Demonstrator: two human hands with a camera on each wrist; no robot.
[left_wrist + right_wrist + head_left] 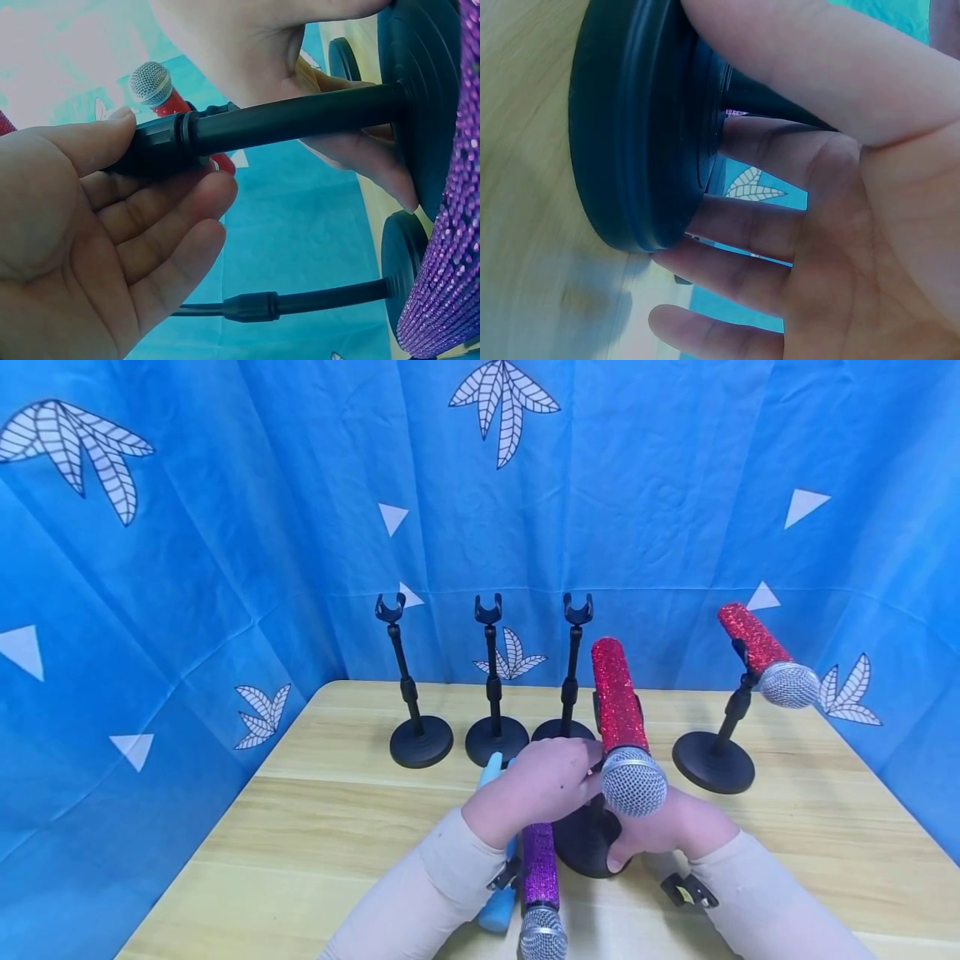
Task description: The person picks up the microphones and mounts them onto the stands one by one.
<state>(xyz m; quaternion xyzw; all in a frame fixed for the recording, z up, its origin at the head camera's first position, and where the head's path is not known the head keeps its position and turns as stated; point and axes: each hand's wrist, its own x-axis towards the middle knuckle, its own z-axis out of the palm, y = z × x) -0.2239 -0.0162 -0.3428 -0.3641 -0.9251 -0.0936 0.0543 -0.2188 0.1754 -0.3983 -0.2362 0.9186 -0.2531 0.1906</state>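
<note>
As both my hands are on the held stand (581,847), I judge that the step in hand is to steady it with its microphone on top; the next move, I think, calls for a level base (622,150), so that nothing tips.

From left to right, a first bare stand (408,692) is well to the left of the held stand and behind it; a second bare stand (492,687) is nearer to it, also left and behind; a third bare stand (570,689) is just behind it. Left of the held stand are a light-blue object (497,912), partly hidden by my sleeve (420,893), and a purple microphone (540,868).

My left hand (543,781) is at the left side of the held stand: thumb and index finger pinch the collar (165,142) high up, while the other fingers are loosely bent. Above the base sits the red microphone (619,702). My right hand (667,827) clasps the base low on the right, thumb at the near side, fingers spread and nearly straight; how firmly, I cannot tell. Well to the right stands the far-right stand (712,762), bearing another red microphone (757,639).
</note>
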